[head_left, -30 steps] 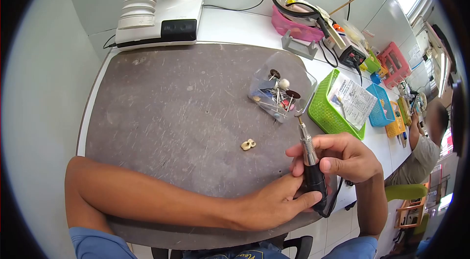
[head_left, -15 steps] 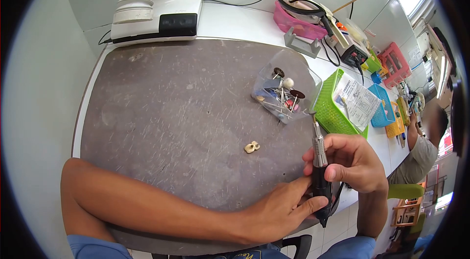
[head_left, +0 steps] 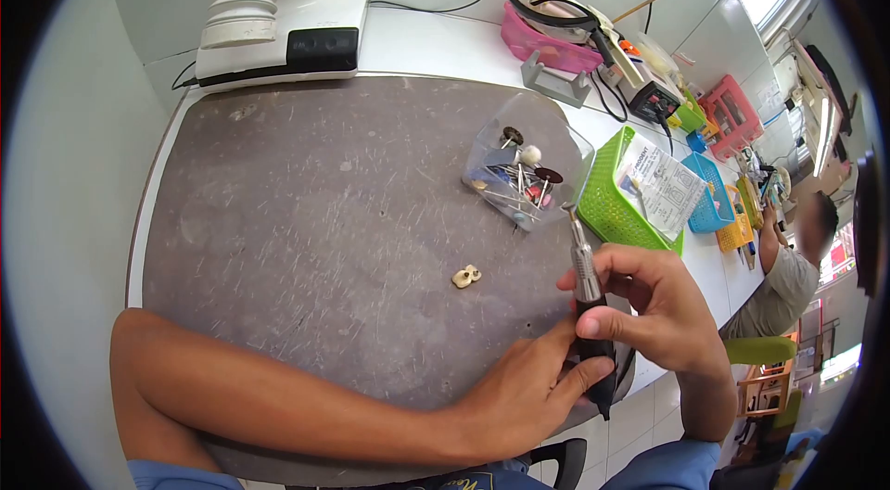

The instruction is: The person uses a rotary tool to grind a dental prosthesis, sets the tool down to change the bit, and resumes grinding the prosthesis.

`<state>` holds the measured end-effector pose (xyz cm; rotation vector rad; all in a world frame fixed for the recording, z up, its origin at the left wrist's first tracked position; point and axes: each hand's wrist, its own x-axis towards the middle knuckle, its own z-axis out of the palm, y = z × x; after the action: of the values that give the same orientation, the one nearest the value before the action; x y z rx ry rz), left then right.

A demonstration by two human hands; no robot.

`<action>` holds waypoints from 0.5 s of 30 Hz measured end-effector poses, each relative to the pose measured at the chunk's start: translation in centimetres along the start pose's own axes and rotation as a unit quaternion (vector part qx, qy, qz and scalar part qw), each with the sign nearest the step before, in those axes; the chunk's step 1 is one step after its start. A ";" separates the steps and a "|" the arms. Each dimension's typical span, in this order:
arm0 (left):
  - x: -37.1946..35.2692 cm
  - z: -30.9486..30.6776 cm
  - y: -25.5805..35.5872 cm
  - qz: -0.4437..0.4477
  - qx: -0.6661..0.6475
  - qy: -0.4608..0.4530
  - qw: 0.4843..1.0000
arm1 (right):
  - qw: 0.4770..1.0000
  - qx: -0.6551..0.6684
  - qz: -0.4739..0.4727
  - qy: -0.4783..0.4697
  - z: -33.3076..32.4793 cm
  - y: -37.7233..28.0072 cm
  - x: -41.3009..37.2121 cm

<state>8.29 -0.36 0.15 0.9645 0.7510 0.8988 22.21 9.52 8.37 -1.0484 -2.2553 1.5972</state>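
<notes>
While held in both hands in the head view, points the black-and-silver handpiece (head_left: 587,277) towards 11 to 12 o'clock, with a long axis slanting from the small flat bit (head_left: 568,208) down to a dark tail end near 6 o'clock. Clamps the upper part between the fingers and thumb of the right hand (head_left: 663,305), just beside the collar; clamps the lower black body with the fingers and thumb of the left hand (head_left: 519,388), from about 8 o'clock. Shows a pale two-lobed piece (head_left: 466,277) on the counter (head_left: 324,212), apart from all fingers, around 9 o'clock from the right fingertips and 10 to 11 from the left, with a long axis from 8 to 2 o'clock; too close to call for the nearer hand. Farther up, near 11 o'clock from the bit, shows a clear tub (head_left: 481,156) of thin-shanked tools, with a brown disc (head_left: 549,175) and a white round head (head_left: 530,154) among them; cannot tell whether touched by the bit. Towards 1 to 2 o'clock, shows a green basket (head_left: 612,217) with a printed packet (head_left: 660,184) inside, then a blue basket (head_left: 706,216) beyond.
</notes>
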 end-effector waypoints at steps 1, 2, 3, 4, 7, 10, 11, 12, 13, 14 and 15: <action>0.2 0.0 -0.2 0.015 -0.015 0.009 1.000 | 1.000 0.006 0.018 0.001 -0.1 -0.2 0.2; 0.2 0.1 -0.3 0.019 -0.013 0.006 1.000 | 1.000 -0.022 0.001 -0.004 -0.2 -0.1 0.3; 0.2 0.2 -0.4 0.018 -0.045 0.015 0.999 | 1.000 -0.025 -0.001 -0.002 -0.1 0.1 0.6; 0.3 0.2 -0.5 0.016 -0.076 0.024 0.997 | 0.999 0.028 -0.003 0.017 0.0 0.2 1.1; 0.4 0.1 -0.8 0.030 -0.070 -0.007 0.997 | 0.996 0.072 -0.015 0.059 0.2 -0.2 2.5; 0.3 0.1 -0.6 0.028 -0.093 -0.010 0.995 | 0.996 0.052 -0.006 0.066 -0.1 -0.6 3.7; 0.3 0.0 -0.5 0.030 -0.092 -0.010 0.995 | 0.997 0.051 -0.007 0.066 -0.1 -0.9 3.8; 0.3 0.0 -0.6 0.031 -0.096 -0.014 0.995 | 0.997 0.036 -0.006 0.062 0.0 -1.2 4.0; 0.4 0.0 -0.6 0.031 -0.100 -0.017 0.994 | 0.998 0.022 -0.004 0.058 0.1 -1.4 4.1; 0.3 -0.1 -0.5 0.031 -0.101 -0.017 0.994 | 0.998 0.021 -0.003 0.057 0.2 -1.5 4.2; 0.2 -0.1 -0.3 0.037 -0.090 -0.020 0.995 | 0.998 0.022 -0.012 0.062 0.3 -1.5 4.3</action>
<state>8.38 -0.27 -0.23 0.8524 0.5928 0.9928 18.22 11.78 8.52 -1.0745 -2.1359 1.5207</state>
